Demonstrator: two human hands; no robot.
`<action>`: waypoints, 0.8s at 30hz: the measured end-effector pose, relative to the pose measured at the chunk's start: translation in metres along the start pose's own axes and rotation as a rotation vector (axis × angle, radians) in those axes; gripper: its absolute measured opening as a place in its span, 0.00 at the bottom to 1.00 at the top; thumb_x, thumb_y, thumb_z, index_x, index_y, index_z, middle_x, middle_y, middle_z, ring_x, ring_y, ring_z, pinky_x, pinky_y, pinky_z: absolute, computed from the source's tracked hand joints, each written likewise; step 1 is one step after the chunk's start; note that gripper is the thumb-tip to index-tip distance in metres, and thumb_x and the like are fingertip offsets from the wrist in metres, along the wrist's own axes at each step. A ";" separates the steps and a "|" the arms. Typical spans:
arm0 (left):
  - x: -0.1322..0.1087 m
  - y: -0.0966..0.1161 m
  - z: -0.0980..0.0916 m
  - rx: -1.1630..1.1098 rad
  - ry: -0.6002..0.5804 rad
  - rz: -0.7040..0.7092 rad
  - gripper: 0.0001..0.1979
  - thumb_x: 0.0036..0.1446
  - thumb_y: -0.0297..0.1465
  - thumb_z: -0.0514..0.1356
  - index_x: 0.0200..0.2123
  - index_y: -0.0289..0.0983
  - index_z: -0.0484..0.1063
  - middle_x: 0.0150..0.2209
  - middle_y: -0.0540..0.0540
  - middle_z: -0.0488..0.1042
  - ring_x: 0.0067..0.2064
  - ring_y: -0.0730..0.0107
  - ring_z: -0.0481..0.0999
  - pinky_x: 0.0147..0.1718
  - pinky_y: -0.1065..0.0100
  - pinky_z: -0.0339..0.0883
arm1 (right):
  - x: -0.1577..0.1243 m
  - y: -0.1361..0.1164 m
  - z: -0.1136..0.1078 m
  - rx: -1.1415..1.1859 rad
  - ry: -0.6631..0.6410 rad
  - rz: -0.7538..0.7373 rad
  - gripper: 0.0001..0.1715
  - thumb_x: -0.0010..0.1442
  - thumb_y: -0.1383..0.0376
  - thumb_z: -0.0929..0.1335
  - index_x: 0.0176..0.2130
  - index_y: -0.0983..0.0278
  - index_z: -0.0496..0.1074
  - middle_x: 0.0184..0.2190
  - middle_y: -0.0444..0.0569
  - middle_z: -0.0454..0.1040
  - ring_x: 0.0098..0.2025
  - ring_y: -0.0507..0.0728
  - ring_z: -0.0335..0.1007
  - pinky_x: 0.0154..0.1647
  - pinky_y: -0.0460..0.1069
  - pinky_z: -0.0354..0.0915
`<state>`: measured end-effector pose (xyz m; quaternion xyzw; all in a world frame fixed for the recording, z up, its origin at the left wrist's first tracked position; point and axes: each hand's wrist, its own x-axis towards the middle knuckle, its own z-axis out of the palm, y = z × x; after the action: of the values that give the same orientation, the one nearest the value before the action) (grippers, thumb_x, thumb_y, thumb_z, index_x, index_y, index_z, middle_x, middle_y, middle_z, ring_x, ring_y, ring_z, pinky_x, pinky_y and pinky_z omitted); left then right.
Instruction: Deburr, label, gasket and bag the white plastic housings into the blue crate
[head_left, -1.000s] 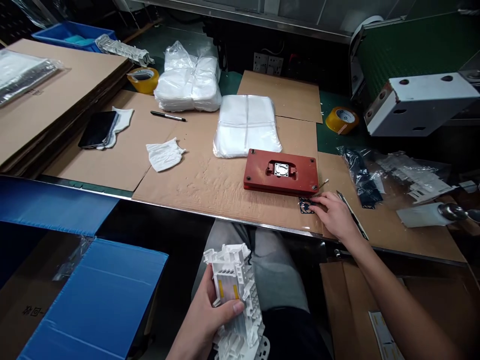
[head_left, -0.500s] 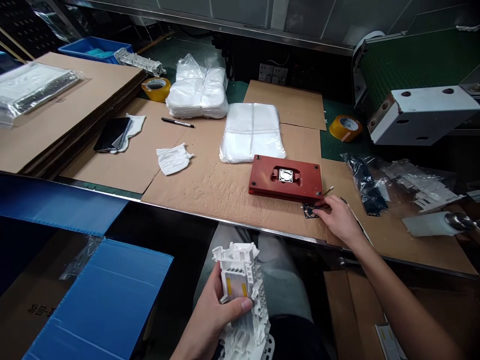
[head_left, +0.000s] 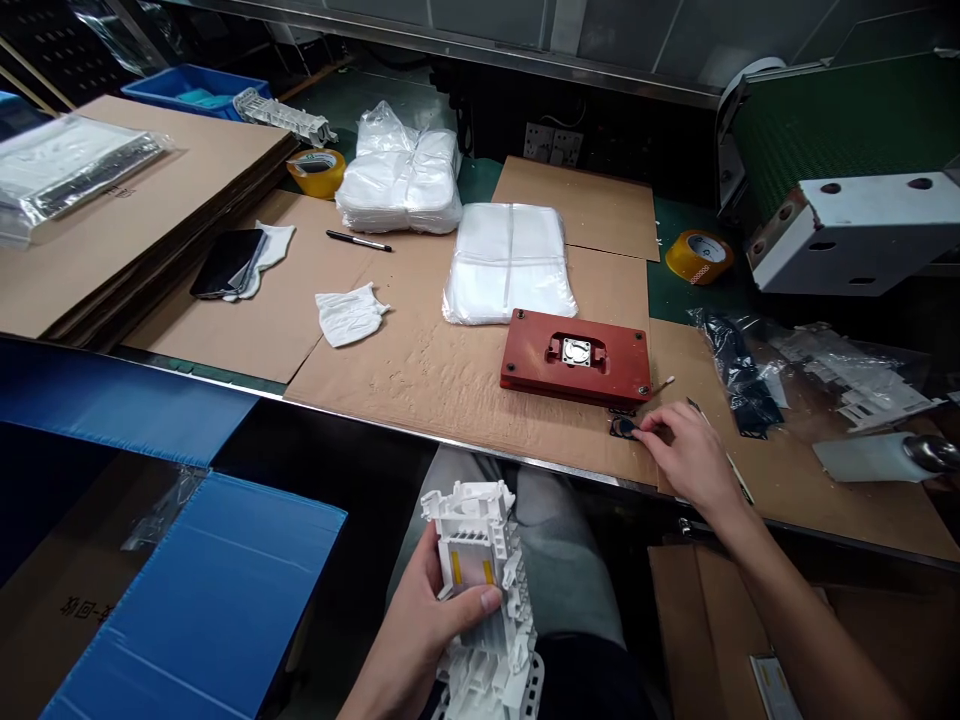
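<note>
Well left of the red metal fixture plate (head_left: 576, 358) and below it, a blue corrugated plastic sheet (head_left: 187, 590) lies beyond the bench edge. Nearer the plate but below the edge, a white moulded plastic part (head_left: 480, 560) is held over the lap by the left hand (head_left: 409, 630). Its body is gripped closed, with the fingers (head_left: 431, 580) wrapped behind it and the thumb (head_left: 487, 600) laid across its face. The part is judged light and stiff, but its thin ribs and tabs look brittle, so it is best held by the solid central body. Up and left of the plate, a folded white cloth (head_left: 351, 315) lies on the cardboard. Just below the plate's right corner lies a small dark piece (head_left: 624, 427), under the fingertips (head_left: 646, 432) of the half-closed right hand (head_left: 694, 455). It may be pinched, though this cannot be told from this view. Being thin, it is likely best lifted by its edge. Right of the plate lies a clear bag of dark pieces (head_left: 742, 385).
</note>
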<state>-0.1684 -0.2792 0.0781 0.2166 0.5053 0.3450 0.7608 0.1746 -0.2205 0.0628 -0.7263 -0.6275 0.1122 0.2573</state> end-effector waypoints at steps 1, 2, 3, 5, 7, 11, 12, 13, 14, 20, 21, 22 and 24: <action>0.001 -0.001 -0.001 0.005 0.020 0.002 0.40 0.42 0.36 0.75 0.58 0.42 0.64 0.49 0.41 0.79 0.48 0.50 0.79 0.48 0.56 0.73 | -0.010 -0.006 -0.006 0.013 0.004 -0.005 0.08 0.60 0.59 0.68 0.31 0.60 0.71 0.34 0.48 0.73 0.41 0.61 0.70 0.46 0.55 0.62; 0.002 -0.001 -0.002 0.019 0.038 0.004 0.39 0.41 0.36 0.75 0.56 0.41 0.65 0.47 0.41 0.79 0.47 0.51 0.79 0.46 0.57 0.73 | -0.020 -0.011 -0.012 0.032 0.017 0.012 0.09 0.61 0.59 0.68 0.31 0.60 0.71 0.35 0.47 0.74 0.40 0.60 0.70 0.46 0.54 0.63; 0.003 -0.003 -0.004 0.043 0.052 0.006 0.36 0.41 0.36 0.75 0.54 0.39 0.67 0.45 0.41 0.79 0.46 0.51 0.79 0.45 0.58 0.73 | -0.031 -0.018 -0.017 0.068 0.035 0.054 0.09 0.61 0.58 0.69 0.32 0.59 0.72 0.35 0.46 0.74 0.40 0.59 0.70 0.45 0.54 0.63; 0.007 -0.005 -0.005 0.104 0.076 0.020 0.32 0.42 0.36 0.75 0.50 0.36 0.69 0.42 0.41 0.80 0.43 0.53 0.79 0.43 0.59 0.72 | -0.052 -0.032 -0.023 0.227 0.054 0.185 0.09 0.61 0.56 0.71 0.35 0.58 0.73 0.37 0.45 0.75 0.41 0.58 0.71 0.45 0.52 0.64; 0.010 -0.008 -0.004 0.157 0.104 0.055 0.29 0.43 0.35 0.74 0.48 0.35 0.70 0.42 0.40 0.80 0.43 0.52 0.79 0.44 0.58 0.71 | -0.071 -0.051 -0.020 0.461 0.014 0.313 0.11 0.59 0.55 0.74 0.37 0.57 0.73 0.39 0.45 0.75 0.43 0.57 0.72 0.45 0.50 0.66; 0.010 -0.010 -0.001 0.323 0.105 0.234 0.19 0.50 0.35 0.71 0.42 0.38 0.69 0.38 0.47 0.77 0.41 0.60 0.76 0.41 0.63 0.69 | -0.103 -0.097 -0.001 0.814 -0.167 0.459 0.16 0.57 0.56 0.76 0.43 0.56 0.73 0.40 0.44 0.75 0.42 0.54 0.72 0.42 0.46 0.68; 0.009 -0.010 -0.001 0.387 0.102 0.286 0.16 0.52 0.35 0.70 0.39 0.39 0.68 0.35 0.50 0.75 0.38 0.64 0.74 0.39 0.66 0.68 | -0.109 -0.108 0.004 0.881 -0.212 0.497 0.18 0.57 0.56 0.76 0.46 0.55 0.72 0.39 0.44 0.75 0.41 0.53 0.72 0.40 0.45 0.68; 0.007 -0.010 -0.001 0.445 0.107 0.330 0.15 0.53 0.35 0.69 0.37 0.39 0.66 0.32 0.52 0.72 0.35 0.68 0.72 0.35 0.68 0.66 | -0.113 -0.119 0.009 0.944 -0.254 0.533 0.21 0.57 0.56 0.76 0.48 0.54 0.70 0.39 0.44 0.75 0.40 0.53 0.72 0.39 0.45 0.68; 0.006 -0.010 -0.001 0.490 0.117 0.366 0.14 0.55 0.35 0.68 0.35 0.40 0.64 0.30 0.54 0.69 0.32 0.71 0.69 0.33 0.70 0.63 | -0.116 -0.129 0.013 1.002 -0.292 0.565 0.24 0.57 0.56 0.76 0.50 0.53 0.69 0.39 0.43 0.75 0.39 0.52 0.71 0.37 0.44 0.67; 0.001 -0.014 -0.004 0.615 0.172 0.508 0.11 0.55 0.31 0.64 0.35 0.41 0.62 0.32 0.54 0.66 0.31 0.72 0.65 0.30 0.71 0.60 | -0.113 -0.165 0.027 1.212 -0.403 0.683 0.26 0.58 0.57 0.76 0.53 0.55 0.66 0.34 0.42 0.73 0.35 0.50 0.66 0.34 0.44 0.63; 0.000 -0.014 -0.005 0.627 0.181 0.522 0.11 0.55 0.30 0.64 0.35 0.41 0.62 0.33 0.53 0.66 0.32 0.71 0.65 0.31 0.70 0.60 | -0.112 -0.166 0.029 1.224 -0.410 0.691 0.27 0.58 0.58 0.76 0.53 0.55 0.66 0.34 0.41 0.73 0.35 0.50 0.66 0.34 0.44 0.62; 0.000 -0.015 -0.005 0.638 0.187 0.533 0.11 0.55 0.30 0.64 0.36 0.41 0.62 0.33 0.53 0.66 0.32 0.70 0.66 0.31 0.70 0.61 | -0.112 -0.167 0.031 1.231 -0.414 0.694 0.27 0.58 0.58 0.76 0.53 0.55 0.66 0.34 0.41 0.73 0.35 0.50 0.66 0.34 0.44 0.62; 0.000 -0.017 -0.004 0.660 0.198 0.552 0.11 0.55 0.30 0.64 0.35 0.41 0.62 0.34 0.52 0.66 0.33 0.69 0.66 0.32 0.69 0.61 | -0.113 -0.167 0.035 1.239 -0.417 0.696 0.29 0.57 0.58 0.77 0.54 0.56 0.67 0.33 0.41 0.72 0.34 0.50 0.66 0.33 0.44 0.62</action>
<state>-0.1672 -0.2901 0.0649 0.5406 0.5821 0.3744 0.4783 -0.0062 -0.3081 0.1018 -0.5685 -0.2182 0.6567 0.4450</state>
